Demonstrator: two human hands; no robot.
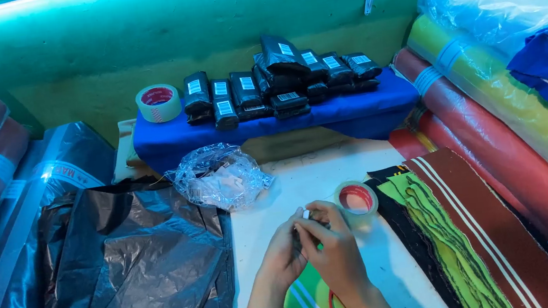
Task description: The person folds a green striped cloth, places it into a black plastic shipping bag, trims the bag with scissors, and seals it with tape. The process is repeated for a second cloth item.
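My left hand (282,254) and my right hand (333,246) meet over the white work surface (305,178), fingers pinched together on a small dark item that is mostly hidden between them. A tiny pale bit shows at the fingertips. A roll of clear tape with a red core (356,199) stands just right of my right hand, touching it. Under my wrists lies a green, white and red striped piece (310,306).
Crumpled clear plastic bag (219,174) lies behind the hands. Black plastic sheeting (136,275) covers the left. A blue-covered bench (270,123) holds several black labelled packets (278,77) and another tape roll (158,103). Striped fabric (463,221) and wrapped cloth rolls (516,138) fill the right.
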